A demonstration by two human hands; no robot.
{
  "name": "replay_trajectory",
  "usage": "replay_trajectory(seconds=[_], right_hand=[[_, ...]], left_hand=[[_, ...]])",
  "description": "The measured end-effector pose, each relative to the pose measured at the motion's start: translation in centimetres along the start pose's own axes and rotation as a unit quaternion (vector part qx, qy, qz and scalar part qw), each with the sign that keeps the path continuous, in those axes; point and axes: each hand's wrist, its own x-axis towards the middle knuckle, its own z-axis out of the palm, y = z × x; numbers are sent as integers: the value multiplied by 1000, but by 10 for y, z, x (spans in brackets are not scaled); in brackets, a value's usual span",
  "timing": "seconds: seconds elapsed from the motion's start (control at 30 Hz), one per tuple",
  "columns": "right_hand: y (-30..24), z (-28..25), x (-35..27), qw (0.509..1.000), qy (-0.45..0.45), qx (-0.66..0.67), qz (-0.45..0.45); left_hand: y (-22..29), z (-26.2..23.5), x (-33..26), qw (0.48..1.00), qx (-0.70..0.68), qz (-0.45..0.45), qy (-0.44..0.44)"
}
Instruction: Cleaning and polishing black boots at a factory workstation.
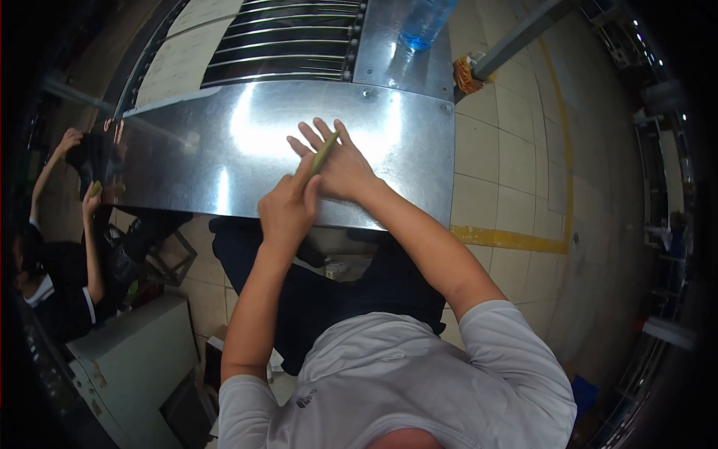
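My left hand is closed on a slim, pointed olive-green piece, its thumb and index finger at the lower end. The piece slants up to the right and lies over my right hand; its exact kind is not clear. My right hand is stretched out with its fingers spread toward the upper left, just above the shiny metal table. Whether the green piece presses on the right hand cannot be made out.
Beyond the metal sheet lies a roller conveyor. A clear blue container stands at the far right corner. Orange wrapping surrounds a grey post. At the left, a co-worker's hand holds a small yellow-green piece.
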Motion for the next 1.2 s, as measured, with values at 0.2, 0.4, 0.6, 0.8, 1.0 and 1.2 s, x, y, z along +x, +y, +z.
replay_trajectory(seconds=[0.2, 0.4, 0.6, 0.8, 1.0, 1.2], right_hand=[[14, 21, -6, 999, 15, -31, -32], [-11, -2, -1, 999, -44, -5, 13], [-4, 5, -1, 1000, 12, -23, -6], [-5, 2, -2, 1000, 2, 10, -6], [-8, -1, -2, 999, 1, -31, -18], [-6, -2, -1, 999, -23, -33, -22]], left_hand=[[27, 27, 23, 999, 10, 41, 9], [-18, 16, 0, 998, -42, -7, 43], [-11, 8, -32, 996, -47, -57, 56], [-9, 3, -41, 991, -58, -115, 44], [-20, 8, -10, 990, -42, -126, 46], [-21, 10, 7, 986, -56, -149, 39]])
